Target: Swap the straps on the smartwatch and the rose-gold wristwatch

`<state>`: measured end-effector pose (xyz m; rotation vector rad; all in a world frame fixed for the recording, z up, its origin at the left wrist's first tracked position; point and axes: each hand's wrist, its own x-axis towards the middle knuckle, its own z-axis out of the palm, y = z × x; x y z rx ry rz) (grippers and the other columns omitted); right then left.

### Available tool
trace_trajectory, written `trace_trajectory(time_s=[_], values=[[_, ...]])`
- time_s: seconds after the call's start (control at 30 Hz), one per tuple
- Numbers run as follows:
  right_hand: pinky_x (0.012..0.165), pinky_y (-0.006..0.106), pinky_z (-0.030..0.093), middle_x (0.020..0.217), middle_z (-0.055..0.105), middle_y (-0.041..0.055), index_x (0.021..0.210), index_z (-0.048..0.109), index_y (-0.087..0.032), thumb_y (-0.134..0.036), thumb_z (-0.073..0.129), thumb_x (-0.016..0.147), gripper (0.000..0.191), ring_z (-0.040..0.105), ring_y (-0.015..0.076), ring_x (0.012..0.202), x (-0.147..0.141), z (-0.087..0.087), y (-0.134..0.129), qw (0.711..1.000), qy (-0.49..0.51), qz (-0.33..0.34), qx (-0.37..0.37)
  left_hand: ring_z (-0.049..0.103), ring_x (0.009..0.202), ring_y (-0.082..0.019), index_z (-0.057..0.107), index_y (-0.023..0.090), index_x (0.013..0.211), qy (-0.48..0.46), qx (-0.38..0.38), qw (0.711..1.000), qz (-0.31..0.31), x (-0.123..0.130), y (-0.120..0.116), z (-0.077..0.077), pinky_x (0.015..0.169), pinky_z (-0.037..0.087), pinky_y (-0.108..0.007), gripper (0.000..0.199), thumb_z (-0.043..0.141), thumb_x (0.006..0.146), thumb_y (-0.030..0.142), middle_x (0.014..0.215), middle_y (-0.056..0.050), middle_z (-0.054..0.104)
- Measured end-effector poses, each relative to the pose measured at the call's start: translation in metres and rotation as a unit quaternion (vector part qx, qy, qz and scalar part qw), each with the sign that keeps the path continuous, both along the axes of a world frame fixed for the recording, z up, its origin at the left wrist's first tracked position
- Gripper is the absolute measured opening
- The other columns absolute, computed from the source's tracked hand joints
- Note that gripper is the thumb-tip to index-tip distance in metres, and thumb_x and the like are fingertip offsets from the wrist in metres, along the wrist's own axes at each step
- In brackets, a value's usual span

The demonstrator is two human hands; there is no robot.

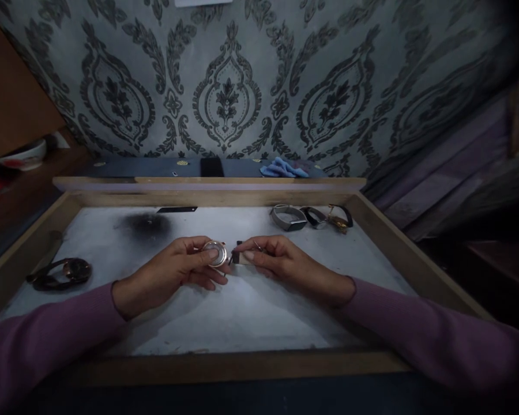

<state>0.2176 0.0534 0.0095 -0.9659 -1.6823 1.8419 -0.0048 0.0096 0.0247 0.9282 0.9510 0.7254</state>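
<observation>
Above the middle of a white-bottomed wooden tray, my left hand grips a round watch case between thumb and fingers, its metal back facing up. Close by on the right, my right hand pinches a watch strap that looks dark on one side and pale on the other. The strap's end is near the edge of the case; whether the two are joined I cannot tell. A thin piece also shows at the right fingertips, too small to name.
A dark-strapped watch lies at the tray's left. Several watches, including a grey-banded one, sit at the back right. A black blade-like strip lies at the back. Beyond the rim are a blue cloth and a dark flat object.
</observation>
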Motion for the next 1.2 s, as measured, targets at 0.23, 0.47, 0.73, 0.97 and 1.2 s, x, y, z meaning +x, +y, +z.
trace_trajectory(time_s=[0.23, 0.47, 0.73, 0.97, 1.2], values=[[0.045, 0.022, 0.021, 0.058, 0.046, -0.0059, 0.105, 0.07, -0.013, -0.043, 0.069, 0.083, 0.038, 0.031, 0.0064, 0.049, 0.003, -0.001, 0.003, 1.0, 0.005, -0.01, -0.004, 0.069, 0.068, -0.013, 0.056, 0.015, 0.088, 0.003, -0.014, 0.999, -0.043, -0.001, -0.001, -0.01, 0.053, 0.049, -0.018, 0.03, 0.073, 0.083, 0.039, 0.085, -0.006, 0.072], [0.045, 0.021, 0.022, 0.056, 0.042, -0.0073, 0.107, 0.07, -0.013, -0.038, 0.064, 0.087, 0.032, 0.029, 0.0065, 0.048, 0.004, -0.001, 0.002, 1.0, -0.005, -0.008, 0.012, 0.069, 0.068, -0.013, 0.059, 0.014, 0.091, 0.014, 0.011, 0.998, -0.067, 0.0, 0.0, -0.011, 0.055, 0.05, -0.019, 0.019, 0.067, 0.088, 0.031, 0.089, -0.005, 0.069], [0.046, 0.022, 0.02, 0.052, 0.036, -0.0088, 0.106, 0.069, -0.012, -0.039, 0.062, 0.089, 0.033, 0.025, 0.0063, 0.047, 0.003, 0.004, 0.0, 0.999, -0.006, 0.006, 0.035, 0.067, 0.061, -0.013, 0.058, 0.014, 0.085, 0.035, 0.008, 0.998, -0.049, 0.003, 0.0, -0.012, 0.049, 0.049, -0.019, 0.022, 0.07, 0.082, 0.033, 0.08, -0.003, 0.067], [0.045, 0.023, 0.017, 0.053, 0.033, -0.0091, 0.108, 0.068, -0.012, -0.038, 0.059, 0.091, 0.033, 0.024, 0.0069, 0.047, 0.002, 0.008, -0.003, 0.999, -0.018, 0.009, 0.048, 0.061, 0.049, -0.01, 0.053, 0.017, 0.081, 0.055, 0.032, 0.997, -0.046, 0.006, -0.003, -0.015, 0.04, 0.046, -0.017, 0.024, 0.07, 0.081, 0.035, 0.067, 0.003, 0.062], [0.046, 0.022, 0.021, 0.056, 0.039, -0.0072, 0.105, 0.07, -0.013, -0.037, 0.058, 0.091, 0.03, 0.025, 0.0066, 0.049, 0.0, 0.008, -0.007, 0.997, -0.007, 0.011, 0.074, 0.047, 0.04, -0.007, 0.055, 0.017, 0.082, 0.092, 0.073, 0.99, -0.074, 0.007, -0.004, -0.017, 0.038, 0.042, -0.015, 0.014, 0.061, 0.084, 0.03, 0.05, 0.007, 0.051]])
